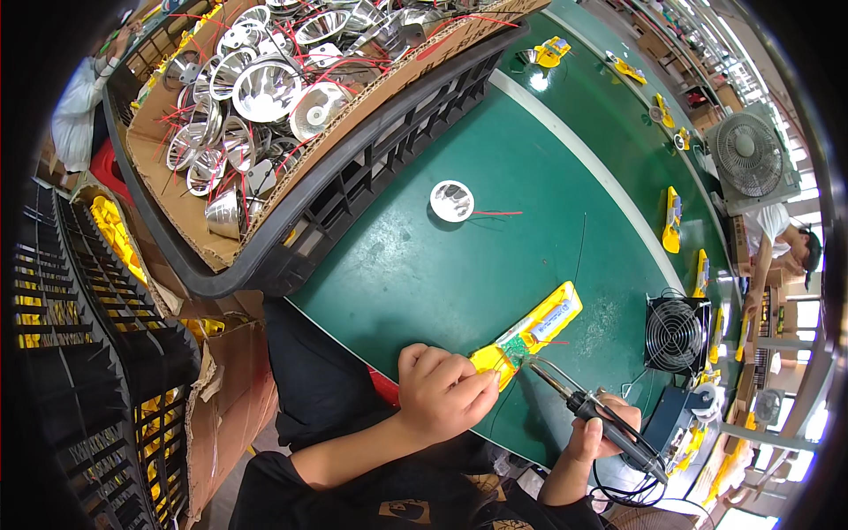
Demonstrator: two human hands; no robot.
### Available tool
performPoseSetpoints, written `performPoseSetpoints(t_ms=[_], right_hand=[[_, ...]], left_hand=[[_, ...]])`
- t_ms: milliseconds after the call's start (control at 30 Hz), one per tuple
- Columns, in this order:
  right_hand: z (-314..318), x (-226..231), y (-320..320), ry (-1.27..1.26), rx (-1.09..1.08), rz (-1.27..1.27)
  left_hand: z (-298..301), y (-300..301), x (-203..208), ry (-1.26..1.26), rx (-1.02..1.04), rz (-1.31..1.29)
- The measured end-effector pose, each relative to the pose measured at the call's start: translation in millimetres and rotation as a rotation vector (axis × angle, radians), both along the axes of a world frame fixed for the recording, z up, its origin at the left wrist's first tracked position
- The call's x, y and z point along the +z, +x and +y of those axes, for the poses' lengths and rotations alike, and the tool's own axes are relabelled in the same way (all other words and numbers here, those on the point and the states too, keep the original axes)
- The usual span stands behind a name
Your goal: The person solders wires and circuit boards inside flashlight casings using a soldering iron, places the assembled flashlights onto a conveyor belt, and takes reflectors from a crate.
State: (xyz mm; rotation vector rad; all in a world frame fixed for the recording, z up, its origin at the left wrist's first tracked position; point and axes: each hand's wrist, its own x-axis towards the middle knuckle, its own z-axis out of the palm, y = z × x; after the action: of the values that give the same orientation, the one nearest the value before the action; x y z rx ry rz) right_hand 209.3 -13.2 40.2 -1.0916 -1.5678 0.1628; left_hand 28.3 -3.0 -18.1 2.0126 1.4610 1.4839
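My left hand point(446, 393) has its fingers closed on the near end of a yellow plastic casing point(488, 358) lying on the green table. In the casing sit a small green circuit board point(515, 348) and a silver-grey cell point(555, 318), with a short red wire beside them. My right hand point(605, 433) grips a soldering iron point(601, 413) by its black handle. Its metal tip points at the circuit board; whether it touches cannot be made out. Farther off, a shiny reflector cup point(452, 201) with a red wire rests on the table.
A black crate point(371, 168) with a cardboard lining, piled with reflector cups, stands at the far left. Right of me are a small black fan point(677, 334) and a blue device point(664, 420). Yellow casings point(672, 219) line the belt beyond. A person point(777, 238) is at the right.
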Motion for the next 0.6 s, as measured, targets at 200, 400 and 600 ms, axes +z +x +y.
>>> performPoseSetpoints(t_ms=[200, 400, 600], right_hand=[[-6.6, -2.0, 4.2, 0.021, -0.045, 0.093], [-0.2, -4.4, 26.5, 0.12, -0.196, 0.447], [44.6, 23.0, 54.7, -0.014, 0.058, 0.829]], left_hand=[[-3.6, 0.8, 3.1, -0.004, 0.007, 0.008], [3.6, 2.5, 0.2, -0.02, 0.003, 0.005], [6.3, 4.1, 5.0, 0.015, 0.027, 0.069]])
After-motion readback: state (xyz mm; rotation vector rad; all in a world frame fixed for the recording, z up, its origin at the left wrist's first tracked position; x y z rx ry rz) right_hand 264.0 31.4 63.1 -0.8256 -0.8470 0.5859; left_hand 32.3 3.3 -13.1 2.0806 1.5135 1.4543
